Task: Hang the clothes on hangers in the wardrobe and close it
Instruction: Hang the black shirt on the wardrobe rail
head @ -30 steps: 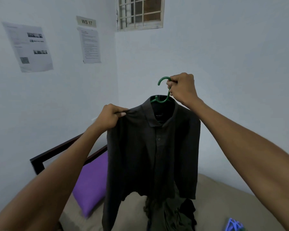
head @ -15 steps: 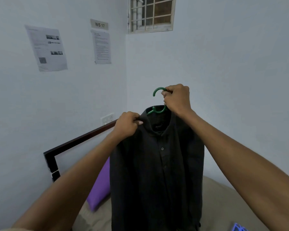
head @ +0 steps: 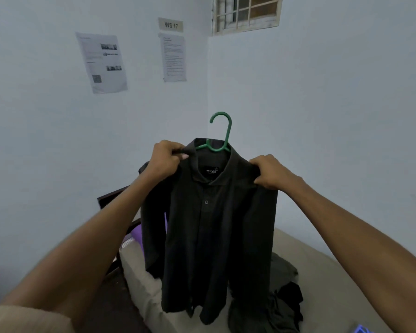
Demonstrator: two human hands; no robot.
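The bed point(head: 322, 265) is mostly hidden behind the dark button-up shirt point(head: 216, 224), held up over it on a green hanger point(head: 222, 135) whose arms sit inside the collar. A purple pillow point(head: 138, 234) peeks out behind the sleeve; heaped dark clothes point(head: 281, 299) are hard to make out. Left hand point(head: 166, 161) and right hand point(head: 271, 173) each pinch a shoulder in a clenched grip.

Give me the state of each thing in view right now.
Dark button-up shirt: on the hanger, held up over the bed.
Green plastic hanger: inside the collar, hook free.
Left hand: pinching the shirt's shoulder.
Right hand: gripping the other shoulder.
Dark clothes pile: lying unhung on the beige mattress.
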